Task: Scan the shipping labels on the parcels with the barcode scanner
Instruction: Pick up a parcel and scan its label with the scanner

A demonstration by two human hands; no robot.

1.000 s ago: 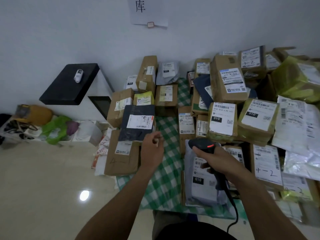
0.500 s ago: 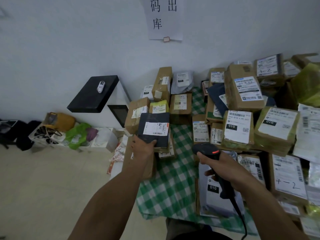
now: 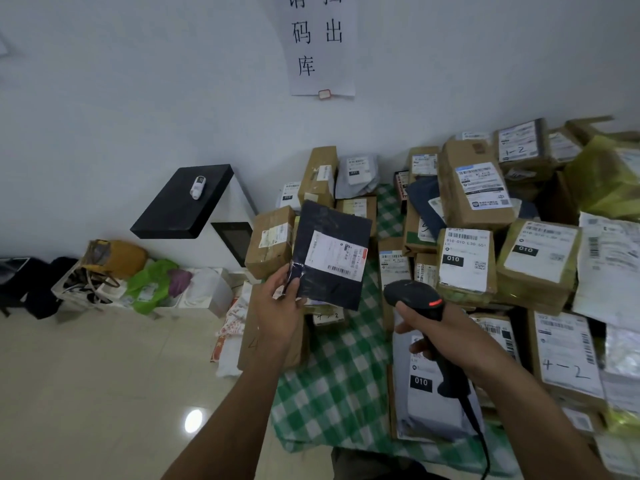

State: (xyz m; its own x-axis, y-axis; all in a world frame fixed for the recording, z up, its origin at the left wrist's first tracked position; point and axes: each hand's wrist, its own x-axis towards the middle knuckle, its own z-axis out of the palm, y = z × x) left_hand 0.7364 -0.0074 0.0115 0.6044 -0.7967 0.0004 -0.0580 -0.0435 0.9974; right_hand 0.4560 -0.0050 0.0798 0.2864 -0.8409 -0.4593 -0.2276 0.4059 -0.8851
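The left hand [image 3: 282,308] holds the dark parcel [image 3: 332,251] above the tabletop's [image 3: 332,375] left edge. Its grip is clamped on the lower corner, the long axis near upright and the label [image 3: 334,256] facing the camera, its print blurred. The right hand's [image 3: 450,337] grip wraps the barcode scanner [image 3: 414,294], whose nose seems aimed up-left at the parcel, its window hidden.

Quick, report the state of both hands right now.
Left hand: gripping the dark parcel by its lower corner.
Right hand: gripping the barcode scanner.
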